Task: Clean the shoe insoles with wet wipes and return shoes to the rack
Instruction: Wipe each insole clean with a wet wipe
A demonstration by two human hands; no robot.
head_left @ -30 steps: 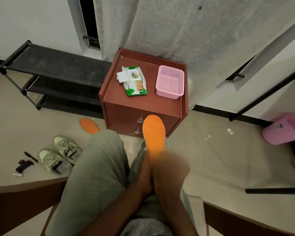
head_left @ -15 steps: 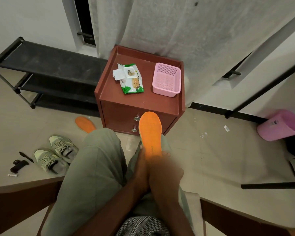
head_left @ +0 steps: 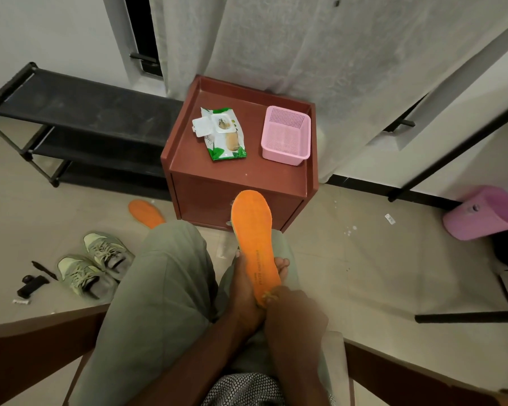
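A pale tiled floor [head_left: 364,273] is filling most of the frame, with white walls and a grey curtain [head_left: 305,48] hanging across the top. At the upper left a black shoe rack [head_left: 79,112] is standing against the wall, its shelves bare. Below it, at the left edge, small dark objects [head_left: 31,284] are lying on the tiles, and just beside them a pair of grey-green shoes [head_left: 94,266] is sitting side by side. A second orange insole [head_left: 145,213] is lying flat on the floor between the rack and the person's knee.

In the centre a reddish-brown cabinet is serving as the worktop [head_left: 238,171], its raised rim running round three sides. On it an opened pack of wet wipes [head_left: 222,134] is lying left of a pink mesh basket [head_left: 285,136].

Below the cabinet, the left hand [head_left: 244,288] is gripping the orange insole [head_left: 254,238] from beneath, fingers curling over both edges, toe end pointing up the frame. The right hand [head_left: 294,315] is pressing curled fingers on the heel end; whether a wipe is under them I cannot tell.

To the right, open floor is stretching toward a pink bin [head_left: 481,212] lying tipped at the right edge, with black bars crossing nearby.
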